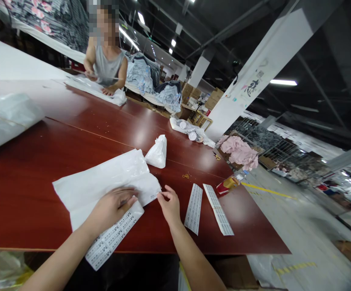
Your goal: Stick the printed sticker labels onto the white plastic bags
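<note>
A white plastic bag (102, 173) lies flat on the table before me, with small dark print near its right corner. My left hand (111, 206) rests over the bag's lower part. Between its thumb and fingers is a sheet of size labels (114, 238) printed with rows of "M", which slants down past the table's front edge. At the bag's right corner, thumb and forefinger of my right hand (169, 204) are pinched together on the edge. Whether a loose label is between those fingertips is too small to tell. Right of this hand lie two more label sheets, a near one (194, 208) and a farther one (218, 210).
A crumpled white bag (157, 152) stands behind the flat one. Rubber bands (186, 176), a drink bottle (228, 184) and yellow scissors (216, 156) lie rightward. At left is a large plastic-wrapped bundle (8, 119). Across the table a person (110, 66) handles another bag.
</note>
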Demonstrator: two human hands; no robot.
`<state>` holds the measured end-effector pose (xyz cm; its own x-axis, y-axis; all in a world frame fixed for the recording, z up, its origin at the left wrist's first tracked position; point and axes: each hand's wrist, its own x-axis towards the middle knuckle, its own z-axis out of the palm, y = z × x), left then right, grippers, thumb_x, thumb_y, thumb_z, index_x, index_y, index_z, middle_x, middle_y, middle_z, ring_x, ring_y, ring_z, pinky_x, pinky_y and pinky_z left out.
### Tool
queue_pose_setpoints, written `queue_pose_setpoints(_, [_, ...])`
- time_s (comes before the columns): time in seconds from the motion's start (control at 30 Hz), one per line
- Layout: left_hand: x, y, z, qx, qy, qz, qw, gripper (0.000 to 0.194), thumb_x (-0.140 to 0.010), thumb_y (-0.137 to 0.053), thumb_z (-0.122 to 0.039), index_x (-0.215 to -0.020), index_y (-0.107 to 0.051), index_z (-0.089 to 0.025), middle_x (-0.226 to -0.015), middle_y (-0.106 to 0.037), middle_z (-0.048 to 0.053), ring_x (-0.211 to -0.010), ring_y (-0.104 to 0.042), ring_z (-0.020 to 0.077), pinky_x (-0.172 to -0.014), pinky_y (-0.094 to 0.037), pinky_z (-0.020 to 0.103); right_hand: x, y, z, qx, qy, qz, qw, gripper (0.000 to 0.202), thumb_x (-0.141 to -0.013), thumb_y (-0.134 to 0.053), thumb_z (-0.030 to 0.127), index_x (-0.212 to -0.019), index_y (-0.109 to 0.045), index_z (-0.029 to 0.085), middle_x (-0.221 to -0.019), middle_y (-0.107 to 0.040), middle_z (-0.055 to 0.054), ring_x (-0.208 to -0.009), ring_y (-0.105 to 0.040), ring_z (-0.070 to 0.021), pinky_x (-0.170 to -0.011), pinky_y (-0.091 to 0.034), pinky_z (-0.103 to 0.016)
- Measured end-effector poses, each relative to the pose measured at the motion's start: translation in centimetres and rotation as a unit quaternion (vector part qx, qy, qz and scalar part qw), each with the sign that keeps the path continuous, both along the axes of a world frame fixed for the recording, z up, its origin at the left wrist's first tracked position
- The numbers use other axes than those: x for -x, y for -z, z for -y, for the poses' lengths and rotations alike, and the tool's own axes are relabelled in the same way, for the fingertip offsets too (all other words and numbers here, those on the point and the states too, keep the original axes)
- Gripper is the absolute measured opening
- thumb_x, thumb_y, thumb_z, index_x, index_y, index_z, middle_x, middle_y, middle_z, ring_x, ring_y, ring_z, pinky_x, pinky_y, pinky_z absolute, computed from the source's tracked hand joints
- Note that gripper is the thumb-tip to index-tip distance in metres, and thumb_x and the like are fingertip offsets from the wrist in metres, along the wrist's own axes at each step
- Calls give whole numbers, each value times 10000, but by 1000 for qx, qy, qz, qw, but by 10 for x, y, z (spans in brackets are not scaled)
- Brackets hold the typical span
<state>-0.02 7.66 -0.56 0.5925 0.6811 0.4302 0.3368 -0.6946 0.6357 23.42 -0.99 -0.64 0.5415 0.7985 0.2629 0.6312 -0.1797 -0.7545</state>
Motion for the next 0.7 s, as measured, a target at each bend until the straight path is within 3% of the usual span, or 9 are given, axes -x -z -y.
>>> queue_pose_setpoints(0.17, [1, -1, 0, 7, -8, -3, 1000, 392, -1007, -496, -536, -1036, -774, -262, -1259, -737, 42, -1215, -654, 295, -1038, -537, 435, 3, 1, -1, 50, 1, 113, 992, 142, -829, -748, 387, -920, -782, 283, -1432, -604, -57, -1338, -542, -339, -1142, -364, -602])
queue_pose_setpoints(0.33, [1, -2, 0, 17, -3, -1, 1000, 382, -1003, -503, -534, -992, -778, -269, -1243, -745, 27, -1216, -658, 294, -1013, -556, 423, 3, -12, 3, 18, -60, 163, 985, 377, -901, -645, 371, -1265, -639, 273, -1447, -573, -78, -1224, -624, -262, -956, -551, -426])
queue_pose_setpoints(0.43, [1, -2, 0, 18, -1, 8, 1000, 394, -1007, -496, -526, -958, -778, -255, -1212, -756, 39, -1166, -683, 281, -972, -573, 390, 3, -16, -5, 20, -102, 225, 969, 285, -899, -610, 253, -1171, -679, 299, -1263, -672, -32, -1121, -654, -220, -891, -559, -355])
queue_pose_setpoints(0.57, [1, -4, -1, 26, -3, 13, 1000, 417, -1011, -486, -526, -901, -765, -236, -1198, -758, 54, -1142, -688, 276, -968, -567, 382, 4, -11, -19, 40, -81, 266, 960, 190, -849, -625, 192, -984, -711, 294, -1060, -697, -12, -967, -663, -203, -775, -545, -313])
queue_pose_setpoints(0.7, [3, -12, 4, 26, 10, 22, 999, 400, -1025, -469, -493, -851, -712, -227, -1085, -770, 51, -1037, -708, 254, -929, -563, 372, 5, -5, -24, 17, -54, 251, 966, 217, -867, -585, 175, -1026, -700, 267, -1109, -675, -40, -980, -650, -210, -826, -538, -337])
